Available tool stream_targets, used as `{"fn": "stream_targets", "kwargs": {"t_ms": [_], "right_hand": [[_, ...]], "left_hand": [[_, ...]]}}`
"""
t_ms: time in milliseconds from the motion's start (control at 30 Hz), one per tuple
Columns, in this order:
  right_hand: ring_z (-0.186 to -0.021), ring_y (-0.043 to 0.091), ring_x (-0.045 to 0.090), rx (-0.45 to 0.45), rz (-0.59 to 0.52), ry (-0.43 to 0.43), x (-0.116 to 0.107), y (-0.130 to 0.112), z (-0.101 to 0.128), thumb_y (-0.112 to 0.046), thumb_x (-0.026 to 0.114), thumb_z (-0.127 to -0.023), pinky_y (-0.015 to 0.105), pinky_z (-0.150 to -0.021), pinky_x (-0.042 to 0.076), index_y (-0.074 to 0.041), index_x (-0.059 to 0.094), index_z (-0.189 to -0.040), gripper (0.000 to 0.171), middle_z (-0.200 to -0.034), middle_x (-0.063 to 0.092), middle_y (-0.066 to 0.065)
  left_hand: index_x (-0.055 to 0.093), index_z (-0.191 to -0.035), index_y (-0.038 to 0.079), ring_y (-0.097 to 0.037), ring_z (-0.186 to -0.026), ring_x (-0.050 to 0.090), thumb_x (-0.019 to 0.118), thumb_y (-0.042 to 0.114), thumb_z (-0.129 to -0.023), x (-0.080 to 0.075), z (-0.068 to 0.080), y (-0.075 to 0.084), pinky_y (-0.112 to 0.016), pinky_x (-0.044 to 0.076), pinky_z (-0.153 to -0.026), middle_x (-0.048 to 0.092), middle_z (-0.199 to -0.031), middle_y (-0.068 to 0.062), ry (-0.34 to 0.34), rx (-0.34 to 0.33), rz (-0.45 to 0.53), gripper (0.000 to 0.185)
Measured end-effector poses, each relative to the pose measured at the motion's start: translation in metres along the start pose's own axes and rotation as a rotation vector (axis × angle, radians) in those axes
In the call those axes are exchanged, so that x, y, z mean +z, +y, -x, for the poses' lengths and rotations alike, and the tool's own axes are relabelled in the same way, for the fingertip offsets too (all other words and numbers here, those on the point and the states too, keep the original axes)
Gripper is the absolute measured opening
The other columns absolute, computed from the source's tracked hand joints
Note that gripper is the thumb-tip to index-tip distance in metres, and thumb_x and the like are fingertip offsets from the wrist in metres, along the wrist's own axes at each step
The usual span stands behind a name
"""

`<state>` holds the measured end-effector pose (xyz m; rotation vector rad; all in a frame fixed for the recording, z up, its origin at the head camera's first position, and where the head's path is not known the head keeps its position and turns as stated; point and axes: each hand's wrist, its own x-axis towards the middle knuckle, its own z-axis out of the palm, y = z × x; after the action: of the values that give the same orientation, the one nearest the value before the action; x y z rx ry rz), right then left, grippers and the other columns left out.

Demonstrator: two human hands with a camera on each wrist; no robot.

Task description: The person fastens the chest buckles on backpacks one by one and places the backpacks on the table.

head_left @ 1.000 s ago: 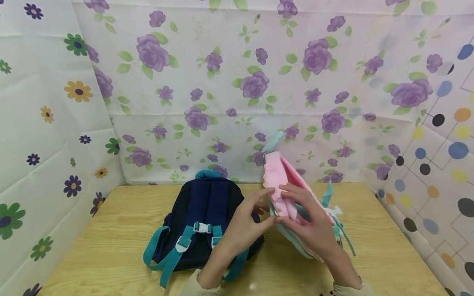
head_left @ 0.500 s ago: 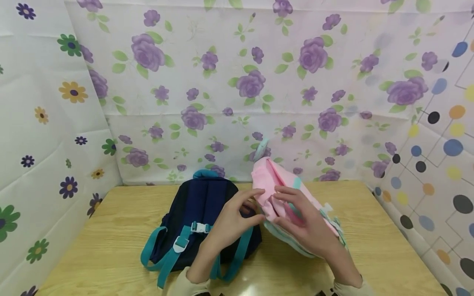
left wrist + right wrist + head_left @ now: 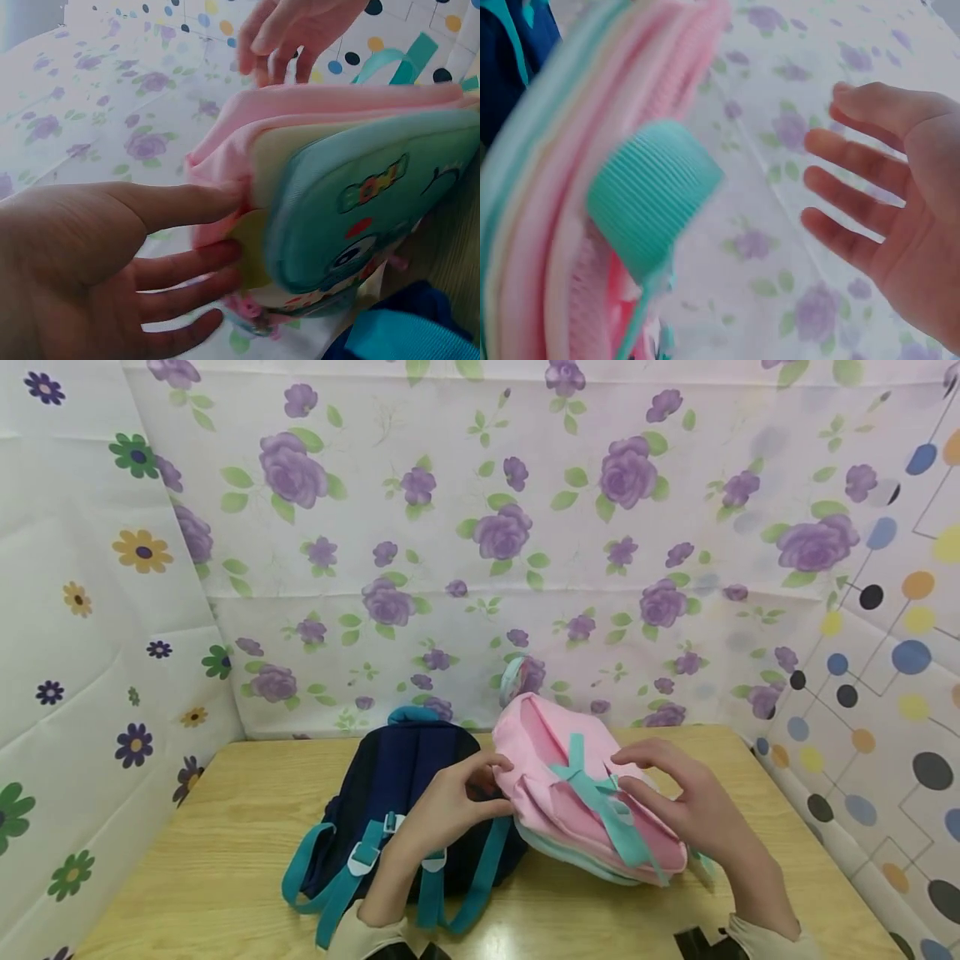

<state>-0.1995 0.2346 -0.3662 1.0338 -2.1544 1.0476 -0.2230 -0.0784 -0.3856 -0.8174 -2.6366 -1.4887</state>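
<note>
While the pink backpack (image 3: pixel 577 793) lies back-up on the table (image 3: pixel 225 877), just right of the navy backpack (image 3: pixel 405 810), it seems to be getting laid flat. The left hand (image 3: pixel 450 802) touches its left edge with straight fingers (wrist view); the right hand (image 3: pixel 690 806) hovers spread and empty beside its teal straps (image 3: pixel 607 806), so settling it looks next.

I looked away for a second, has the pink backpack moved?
Yes. The pink backpack has tipped down from upright toward the table, now lying beside the navy backpack, straps up.
</note>
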Motion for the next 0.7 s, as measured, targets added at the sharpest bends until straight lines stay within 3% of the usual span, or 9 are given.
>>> {"fn": "stream_targets", "kwargs": {"t_ms": [167,367,500,700], "right_hand": [[-0.101,0.007,0.057,0.145,0.068,-0.075,-0.009,0.023,0.014,-0.001,0.068,-0.083,0.017,-0.086,0.043,-0.023,0.062,-0.115,0.039,-0.111,0.062,-0.007],[-0.107,0.002,0.055,0.302,0.114,-0.156,-0.019,0.032,0.023,-0.015,0.065,-0.089,0.018,-0.088,0.044,-0.030,0.061,-0.113,0.029,-0.112,0.061,-0.013],[-0.106,0.004,0.056,0.344,0.126,-0.189,-0.022,0.035,0.025,-0.019,0.065,-0.089,0.023,-0.086,0.047,-0.030,0.061,-0.113,0.027,-0.112,0.062,-0.011],[-0.104,0.008,0.057,0.425,0.125,-0.250,-0.026,0.040,0.030,-0.026,0.063,-0.090,0.031,-0.083,0.049,-0.031,0.060,-0.113,0.024,-0.113,0.061,-0.014]], "left_hand": [[0.053,-0.120,0.029,-0.010,-0.083,0.060,0.072,0.040,-0.080,0.000,0.001,-0.003,-0.027,0.048,-0.072,0.065,-0.094,-0.001,-0.068,-0.033,-0.052,0.045],[0.051,-0.125,0.030,-0.009,-0.080,0.060,0.072,0.041,-0.081,0.002,0.000,-0.008,-0.027,0.048,-0.069,0.066,-0.093,0.001,-0.095,-0.053,-0.061,0.050],[0.048,-0.130,0.029,-0.010,-0.079,0.060,0.073,0.040,-0.080,0.003,0.000,-0.012,-0.027,0.048,-0.068,0.067,-0.093,0.000,-0.116,-0.066,-0.054,0.058],[0.042,-0.137,0.028,-0.009,-0.084,0.060,0.075,0.041,-0.077,0.008,-0.002,-0.017,-0.026,0.048,-0.071,0.066,-0.091,0.010,-0.157,-0.099,-0.099,0.069]]}}
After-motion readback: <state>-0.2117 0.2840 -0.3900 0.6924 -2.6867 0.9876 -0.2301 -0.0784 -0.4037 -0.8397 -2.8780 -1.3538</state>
